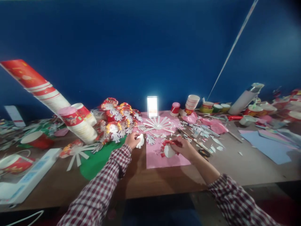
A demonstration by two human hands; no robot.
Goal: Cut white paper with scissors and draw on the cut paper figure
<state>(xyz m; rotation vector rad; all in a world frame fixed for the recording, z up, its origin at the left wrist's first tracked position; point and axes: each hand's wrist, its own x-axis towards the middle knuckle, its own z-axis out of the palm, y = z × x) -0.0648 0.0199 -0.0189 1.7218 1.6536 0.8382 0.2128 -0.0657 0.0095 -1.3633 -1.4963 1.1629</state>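
My left hand pinches the edge of a small white paper cutout over the wooden tabletop. Between the fingers of my right hand is a cut paper cup, its white round bottom facing me and a red fringe curling around it. This cup is above a pink paper sheet. Farther back on the pink paper lies a cup cut into white strips that spread out like rays. Beside my left hand, another small white cutout with a dark outline rests on the pink sheet.
Finished-looking paper-cup figures crowd the left, near a green sheet and leaning cup stacks. A white power strip lies at front left. Paper scraps, a roll of tape and blue paper are on the right.
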